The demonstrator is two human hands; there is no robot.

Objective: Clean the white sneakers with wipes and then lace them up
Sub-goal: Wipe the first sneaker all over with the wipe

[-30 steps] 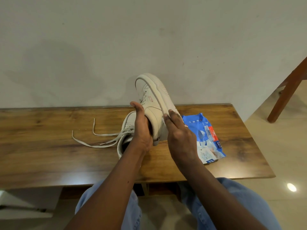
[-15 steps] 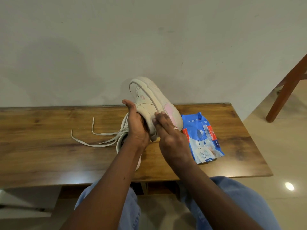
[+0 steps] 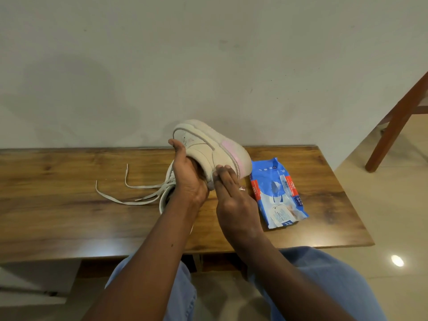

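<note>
Head view: a white sneaker (image 3: 208, 149) is held up over the wooden table (image 3: 58, 216), gripped by the left hand (image 3: 188, 179). A wipe (image 3: 211, 185), barely visible, is pressed against its side by the right hand (image 3: 234, 200). Second sneaker (image 3: 167, 195) and loose laces (image 3: 129, 195) are seen on the table behind the left hand; wipes pack (image 3: 278, 193) is placed right of the held sneaker.

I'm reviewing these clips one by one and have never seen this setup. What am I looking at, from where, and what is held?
There is no machine: a person's bare hands, filmed by a camera worn on the head, looking down. The left hand holds a white sneaker above a wooden table. The right hand presses a wipe, mostly hidden, against the shoe's heel end. On the table lie a second sneaker, its loose laces, and a blue wipes pack.
</note>
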